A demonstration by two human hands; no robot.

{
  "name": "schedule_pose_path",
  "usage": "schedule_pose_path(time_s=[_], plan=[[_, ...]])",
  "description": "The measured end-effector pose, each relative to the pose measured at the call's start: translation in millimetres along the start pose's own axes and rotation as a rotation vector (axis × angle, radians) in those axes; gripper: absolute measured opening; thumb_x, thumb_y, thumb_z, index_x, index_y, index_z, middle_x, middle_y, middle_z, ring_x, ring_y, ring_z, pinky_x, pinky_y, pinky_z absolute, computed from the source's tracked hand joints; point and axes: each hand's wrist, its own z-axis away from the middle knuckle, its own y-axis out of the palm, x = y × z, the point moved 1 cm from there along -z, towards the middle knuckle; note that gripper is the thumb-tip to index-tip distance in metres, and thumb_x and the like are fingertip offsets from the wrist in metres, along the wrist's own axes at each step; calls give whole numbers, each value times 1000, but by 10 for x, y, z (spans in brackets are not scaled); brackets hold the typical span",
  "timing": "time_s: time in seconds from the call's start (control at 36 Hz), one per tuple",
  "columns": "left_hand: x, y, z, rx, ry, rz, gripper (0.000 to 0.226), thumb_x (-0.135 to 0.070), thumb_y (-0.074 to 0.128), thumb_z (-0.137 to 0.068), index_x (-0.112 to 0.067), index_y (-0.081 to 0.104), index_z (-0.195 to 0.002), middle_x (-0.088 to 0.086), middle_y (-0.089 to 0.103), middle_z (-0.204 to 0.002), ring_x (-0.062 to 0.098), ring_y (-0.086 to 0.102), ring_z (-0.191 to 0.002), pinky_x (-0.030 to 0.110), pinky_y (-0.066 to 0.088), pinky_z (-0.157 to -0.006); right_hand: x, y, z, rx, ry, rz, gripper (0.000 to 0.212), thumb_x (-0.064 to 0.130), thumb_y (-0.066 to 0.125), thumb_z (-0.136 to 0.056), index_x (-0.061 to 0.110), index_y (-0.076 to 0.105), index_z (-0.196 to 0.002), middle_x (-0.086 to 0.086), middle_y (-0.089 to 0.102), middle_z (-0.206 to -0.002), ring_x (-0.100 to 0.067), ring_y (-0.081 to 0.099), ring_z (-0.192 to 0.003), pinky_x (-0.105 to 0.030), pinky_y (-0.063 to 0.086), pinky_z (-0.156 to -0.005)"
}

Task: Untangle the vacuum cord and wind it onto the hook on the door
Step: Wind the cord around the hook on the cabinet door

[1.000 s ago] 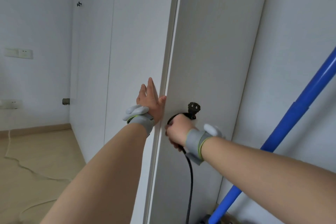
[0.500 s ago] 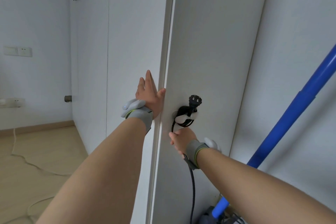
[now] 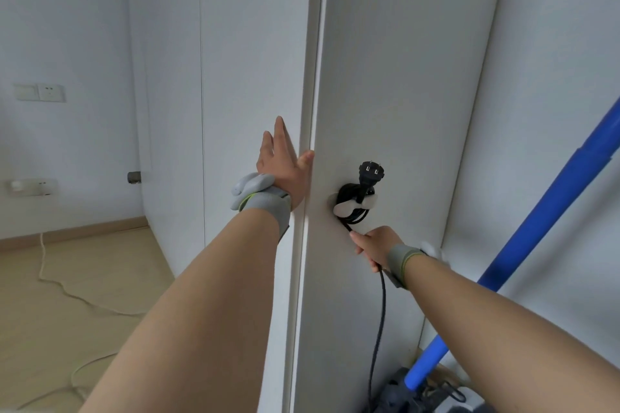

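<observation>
Head view shows your right hand [image 3: 375, 245] has dropped below the hook [image 3: 355, 206], still pinching the cord [image 3: 380, 305], uncovering loops and plug [image 3: 370, 173] wound there, while your open left hand [image 3: 285, 161] steadies the door [image 3: 385, 77].

right hand [image 3: 375, 245] dropped below hook [image 3: 354, 206]

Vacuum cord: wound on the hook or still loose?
Mostly wound. Black cord loops around the white hook, plug sticking up; right hand grips the tail running down.
</observation>
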Motion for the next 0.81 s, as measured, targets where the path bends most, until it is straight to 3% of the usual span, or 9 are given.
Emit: schedule_pose_path(time_s=[0.08, 0.17, 0.22, 0.28, 0.33, 0.39, 0.53, 0.69, 0.81], plan=[[1, 1, 0, 2, -1, 10, 71, -35, 45, -97, -30, -1, -151, 7, 2, -159, 26, 7, -146, 41, 9, -117, -138, -60, -33, 86, 76, -58, 45, 46, 50, -91, 8, 55, -66, -6, 42, -55, -18, 40, -48, -25, 38, -53], [6, 2, -4, -2, 5, 5, 71, -36, 45, -97, -30, -1, -151, 6, 2, -159, 26, 6, -146, 41, 9, -117, -267, -103, -20, 267, 123, -301, 32, 21, 42, -99, 4, 55, -75, -8, 40, -68, -16, 34, -57, -26, 36, -60], [8, 8, -7, -6, 7, 8, 71, -36, 44, -97, -30, -1, -151, 6, 2, -159, 26, 6, -146, 41, 9, -117, -347, -130, -36, 273, 96, -300, 34, 5, 35, -100, 3, 52, -71, -15, 48, -86, -16, 35, -60, -26, 37, -64], [12, 13, -5, -11, 6, 13, 70, -35, 45, -97, -30, 0, -151, 6, 3, -159, 25, 5, -147, 41, 9, -117, -392, -157, -66, 205, 78, -261, 34, 2, 37, -98, 0, 55, -69, -22, 54, -97, -17, 38, -60, -29, 40, -68], [15, 13, 0, -15, 9, 15, 70, -35, 45, -97, -29, 0, -151, 7, 3, -159, 25, 5, -147, 41, 9, -117, -399, -178, -86, 134, 72, -158, 30, 14, 47, -97, -5, 63, -81, -19, 56, -74, -19, 40, -55, -31, 41, -68], [8, 10, 3, -12, 9, 10, 70, -35, 44, -97, -29, -1, -151, 7, 3, -159, 25, 5, -147, 40, 8, -117, -373, -218, -91, 59, 101, 32, 38, 34, 56, -91, 1, 64, -74, -8, 48, -55, -18, 42, -48, -28, 42, -60], [4, 15, 1, -20, 9, 19, 70, -35, 45, -97, -29, 0, -151, 7, 4, -159, 25, 6, -146, 40, 8, -117, -295, -310, -158, -196, 253, 83, 54, 58, 68, -73, 8, 54, -60, -3, 50, -54, -19, 45, -47, -22, 38, -53], [14, 29, -10, -25, 7, 33, 70, -35, 45, -97, -30, 1, -151, 6, 4, -159, 25, 6, -147, 40, 8, -117, -28, -550, -202, -302, 175, -143, 46, 44, 81, -64, 8, 55, -74, -9, 55, -71, -23, 49, -57, -20, 41, -40], [14, 29, -10, -35, 12, 41, 70, -34, 46, -97, -28, 2, -151, 7, 4, -159, 25, 5, -147, 39, 8, -117, 407, -790, -156, -362, -25, 327, 46, 45, 76, -70, 9, 49, -61, -6, 52, -61, -24, 52, -54, -20, 37, -43]])
